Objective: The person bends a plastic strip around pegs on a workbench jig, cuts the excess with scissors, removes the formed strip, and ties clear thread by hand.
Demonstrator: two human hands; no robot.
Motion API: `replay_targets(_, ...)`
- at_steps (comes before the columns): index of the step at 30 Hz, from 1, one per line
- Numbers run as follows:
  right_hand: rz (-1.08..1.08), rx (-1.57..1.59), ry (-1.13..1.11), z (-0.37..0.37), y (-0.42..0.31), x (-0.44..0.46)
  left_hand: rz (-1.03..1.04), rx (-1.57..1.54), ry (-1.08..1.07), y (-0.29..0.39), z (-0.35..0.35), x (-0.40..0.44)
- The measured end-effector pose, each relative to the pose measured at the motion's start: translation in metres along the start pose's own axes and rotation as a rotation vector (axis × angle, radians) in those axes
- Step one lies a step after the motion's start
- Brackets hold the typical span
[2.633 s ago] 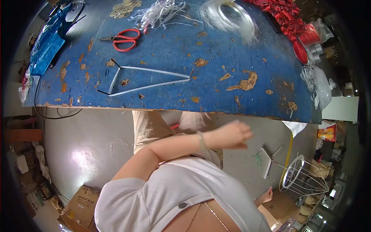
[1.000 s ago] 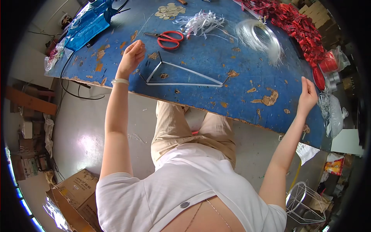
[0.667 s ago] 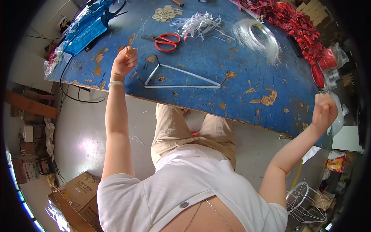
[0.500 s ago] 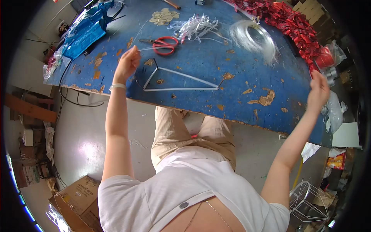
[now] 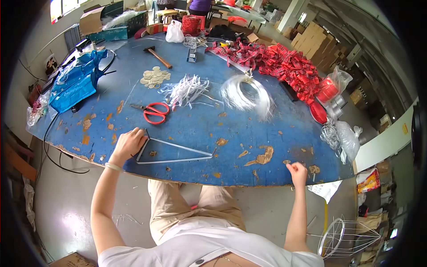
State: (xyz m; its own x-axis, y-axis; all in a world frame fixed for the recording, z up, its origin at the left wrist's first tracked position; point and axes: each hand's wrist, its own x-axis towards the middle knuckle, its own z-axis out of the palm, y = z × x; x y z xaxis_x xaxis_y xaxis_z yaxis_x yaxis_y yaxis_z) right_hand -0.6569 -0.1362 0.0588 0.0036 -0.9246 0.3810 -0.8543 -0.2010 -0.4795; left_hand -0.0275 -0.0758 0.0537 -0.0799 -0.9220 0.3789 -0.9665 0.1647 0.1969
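A white strip triangle (image 5: 180,159) lies on the blue table, stretched around thin dark pegs at its corners. My left hand (image 5: 130,144) is closed at the triangle's upper left corner, fingertips against the dark peg there; whatever it pinches is hidden. Over the table's front edge on the right, my right hand (image 5: 298,174) has its fingers curled in, and I cannot make out anything in them. Red-handled scissors (image 5: 156,113) lie beyond my left hand. Further back are a pile of white ribbon strips (image 5: 187,90) and a coil of clear strands (image 5: 249,95).
A hammer (image 5: 159,58), pale discs (image 5: 155,77) and a small dark box (image 5: 191,55) lie farther back. Red plaid bows (image 5: 284,66) line the right side, a blue bag (image 5: 75,86) the left. A wire frame (image 5: 344,238) stands at lower right. A person (image 5: 203,6) is in the background.
My view has tilted up. My left hand, which held a thin clear strand above the table, has come down to the triangle's corner. My right hand has moved from beside the red bows toward the front edge.
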Motion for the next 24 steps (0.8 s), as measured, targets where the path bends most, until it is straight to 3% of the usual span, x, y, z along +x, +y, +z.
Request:
replay_targets(2, 0.119, 0.132, -0.045, -0.022, 0.019, -0.037, -0.047, -0.094, -0.062, -0.003, -0.019, -0.004)
replay_targets(5, 0.378, 0.277, -0.174, -0.06, 0.068, -0.121, -0.213, -0.233, 0.266, 0.032, -0.056, 0.002)
replay_targets(6, 0.463, 0.135, -0.191, -0.075, 0.069, -0.149, -0.253, -0.28, 0.325, 0.05, -0.064, 0.005)
replay_targets(8, 0.591, 0.199, -0.164, -0.096, 0.089, -0.208, -0.111, -0.477, 0.427, 0.101, -0.062, 0.017)
replay_targets(10, 0.611, 0.147, -0.148, -0.117, 0.109, -0.257, 0.169, -0.538, 0.301, 0.154, -0.039, 0.025)
replay_targets(12, 0.767, 0.132, -0.072, -0.134, 0.099, -0.282, 0.433, -0.738, 0.18, 0.224, -0.004, 0.033)
replay_targets(14, 0.878, 0.147, 0.014, -0.143, 0.098, -0.302, 0.708, -0.768, -0.104, 0.298, 0.054, 0.022)
replay_targets(15, 0.913, 0.172, 0.06, -0.147, 0.101, -0.309, 0.655, -1.135, -0.176, 0.339, 0.068, 0.011)
replay_targets(16, 0.951, 0.194, 0.107, -0.151, 0.104, -0.318, 0.672, -1.265, -0.312, 0.374, 0.081, -0.003)
replay_targets(18, 0.924, 0.154, 0.14, -0.153, 0.107, -0.329, 0.757, -1.082, -0.468, 0.421, 0.105, -0.037)
replay_targets(21, 0.915, 0.106, 0.159, -0.161, 0.115, -0.336, 1.127, -1.168, -1.256, 0.415, 0.118, -0.041)
replay_targets(23, 0.948, 0.192, 0.16, -0.156, 0.113, -0.336, 0.71, -1.841, -1.152, 0.374, 0.102, -0.051)
replay_targets(24, 0.973, 0.282, 0.165, -0.153, 0.11, -0.333, 0.364, -1.921, -1.242, 0.342, 0.082, -0.047)
